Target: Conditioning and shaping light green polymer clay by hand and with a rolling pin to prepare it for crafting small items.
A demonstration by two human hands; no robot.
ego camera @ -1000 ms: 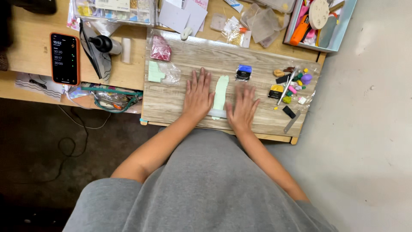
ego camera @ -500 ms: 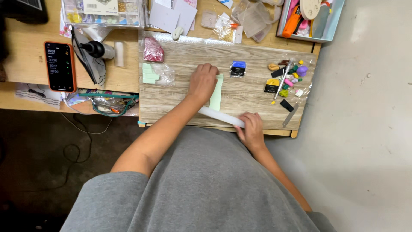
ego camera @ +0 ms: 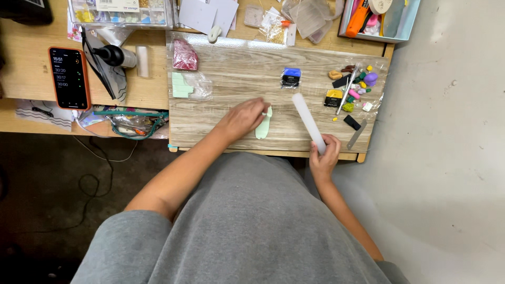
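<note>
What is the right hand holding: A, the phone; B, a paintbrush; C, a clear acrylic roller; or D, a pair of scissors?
C: the right hand grips the near end of a clear acrylic roller lying angled across the wooden board.

Wooden desk under a wood-grain work board; pale, scuffed floor at right, dark floor with cables at left

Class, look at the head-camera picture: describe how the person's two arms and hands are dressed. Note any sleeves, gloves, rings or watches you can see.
Both arms are bare from at least the elbow down; no sleeves show. The left hand and right hand wear no gloves. No watch, bracelet or ring can be seen on either, though the fingers are small in this view. Below them, grey fabric covers the lap.
</note>
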